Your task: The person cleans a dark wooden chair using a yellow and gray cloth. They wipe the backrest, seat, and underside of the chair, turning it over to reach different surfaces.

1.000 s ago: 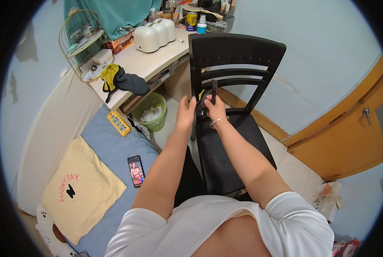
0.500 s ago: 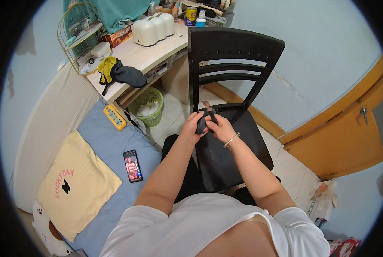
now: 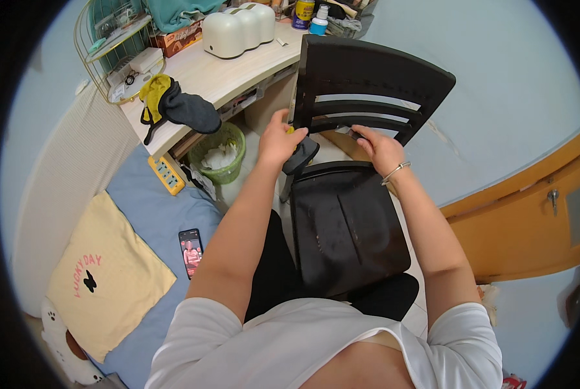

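Note:
My left hand [image 3: 278, 144] is in front of the chair's backrest, its fingers curled on a dark grey cloth piece [image 3: 301, 155] that hangs below it. A bit of yellow shows at the thumb. My right hand [image 3: 382, 154], with a bangle on the wrist, is apart to the right. Between its thumb and fingers is a small, thin greyish piece [image 3: 346, 131] whose kind I cannot make out. Below both hands is the seat of the black wooden chair [image 3: 351, 227]. On the desk corner lies a grey and yellow cloth item [image 3: 189, 111] with a black strap.
The pale desk [image 3: 251, 68] bears a white rounded box [image 3: 239, 32], a gold wire rack [image 3: 112, 55] and bottles. Under it stands a green wastebasket [image 3: 228, 165]. Left are a phone [image 3: 191, 253], a yellow cushion [image 3: 112, 279] and a yellow power strip [image 3: 167, 175] on blue bedding.
My hands, together over the chair seat before, have come apart and moved forward. The grey cloth piece stays with my left hand. The view has shifted slightly.

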### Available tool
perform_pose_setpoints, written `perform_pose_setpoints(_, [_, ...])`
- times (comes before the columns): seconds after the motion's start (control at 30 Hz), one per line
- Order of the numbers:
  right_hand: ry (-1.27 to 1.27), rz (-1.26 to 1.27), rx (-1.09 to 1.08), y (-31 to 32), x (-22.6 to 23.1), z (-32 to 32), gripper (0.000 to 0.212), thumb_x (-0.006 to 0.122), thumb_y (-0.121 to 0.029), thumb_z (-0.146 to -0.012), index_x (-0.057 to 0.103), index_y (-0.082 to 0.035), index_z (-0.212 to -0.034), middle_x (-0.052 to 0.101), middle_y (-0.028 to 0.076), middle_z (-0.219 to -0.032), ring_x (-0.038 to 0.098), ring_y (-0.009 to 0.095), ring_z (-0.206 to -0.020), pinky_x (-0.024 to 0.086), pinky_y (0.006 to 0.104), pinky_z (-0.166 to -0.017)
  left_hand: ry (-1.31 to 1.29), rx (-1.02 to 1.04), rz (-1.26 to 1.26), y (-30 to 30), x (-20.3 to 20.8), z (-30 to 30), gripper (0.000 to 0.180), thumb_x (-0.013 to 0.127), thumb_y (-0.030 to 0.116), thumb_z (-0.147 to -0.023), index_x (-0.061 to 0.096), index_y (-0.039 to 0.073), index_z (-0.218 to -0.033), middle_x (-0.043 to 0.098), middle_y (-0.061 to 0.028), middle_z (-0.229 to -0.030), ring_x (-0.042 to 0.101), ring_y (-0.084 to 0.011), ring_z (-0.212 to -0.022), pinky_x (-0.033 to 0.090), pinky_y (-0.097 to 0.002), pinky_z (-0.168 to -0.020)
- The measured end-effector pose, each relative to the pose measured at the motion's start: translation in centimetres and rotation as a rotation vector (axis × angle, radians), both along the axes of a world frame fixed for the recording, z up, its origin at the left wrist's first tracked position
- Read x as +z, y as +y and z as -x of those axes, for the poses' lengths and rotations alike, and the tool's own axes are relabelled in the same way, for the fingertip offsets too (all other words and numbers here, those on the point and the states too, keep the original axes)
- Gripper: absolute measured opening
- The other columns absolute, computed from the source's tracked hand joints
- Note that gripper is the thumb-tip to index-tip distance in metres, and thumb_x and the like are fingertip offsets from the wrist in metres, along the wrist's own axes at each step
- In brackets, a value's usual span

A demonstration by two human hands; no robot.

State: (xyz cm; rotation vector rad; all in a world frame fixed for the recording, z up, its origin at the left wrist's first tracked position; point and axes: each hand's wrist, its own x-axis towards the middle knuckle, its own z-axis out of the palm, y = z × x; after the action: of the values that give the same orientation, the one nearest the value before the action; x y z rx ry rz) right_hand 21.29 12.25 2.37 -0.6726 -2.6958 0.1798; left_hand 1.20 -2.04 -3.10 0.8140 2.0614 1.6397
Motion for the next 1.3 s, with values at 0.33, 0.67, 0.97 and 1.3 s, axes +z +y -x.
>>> perform_pose_setpoints(0.33, [-0.323,-0.235,0.312,4.2,2.7,4.1,0.03,0.061,-0.02,-0.087,0.062,-0.027,-0.116,0.055,0.006,-0.08,0.06,0.027,-0.072,0.048,0.0387,-0.062,0.345,0.034,0.185,3.3,-0.5,0.5,0.054,0.075,0.032,-0.072,0.051,0.01,-0.116,0.064,-0.0135,-0.104,0.061,-0.0328,-0.099,0.048,-0.0423,-0.081])
perform_pose_setpoints(0.67, [-0.499,-0.205,0.327,4.5,4.7,6.4,0.026,0.06,-0.023,-0.087,0.067,-0.029,-0.112,0.06,0.007,-0.081,0.062,0.028,-0.079,0.049,0.0398,-0.067,0.488,0.098,0.083,3.4,-1.7,0.5,0.05,0.077,0.032,-0.07,0.051,0.012,-0.108,0.065,-0.0123,-0.087,0.064,-0.0345,-0.081,0.05,-0.0444,-0.066])
perform_pose_setpoints(0.97, [-0.436,-0.242,0.372,5.3,3.7,7.0,0.028,0.062,-0.021,-0.086,0.067,-0.026,-0.113,0.062,0.007,-0.084,0.062,0.028,-0.078,0.05,0.0385,-0.068,0.501,0.093,0.077,3.5,-1.7,0.7,0.051,0.078,0.032,-0.07,0.051,0.012,-0.108,0.065,-0.0119,-0.085,0.064,-0.0341,-0.08,0.05,-0.0448,-0.065])
perform_pose_setpoints(1.3, [-0.547,-0.263,0.326,4.3,5.1,7.3,0.028,0.062,-0.022,-0.085,0.067,-0.028,-0.112,0.063,0.006,-0.084,0.063,0.027,-0.078,0.05,0.0382,-0.067,0.431,0.058,0.154,3.1,-0.8,0.6,0.047,0.075,0.031,-0.073,0.051,0.009,-0.107,0.066,-0.0143,-0.1,0.063,-0.0347,-0.092,0.049,-0.044,-0.073])
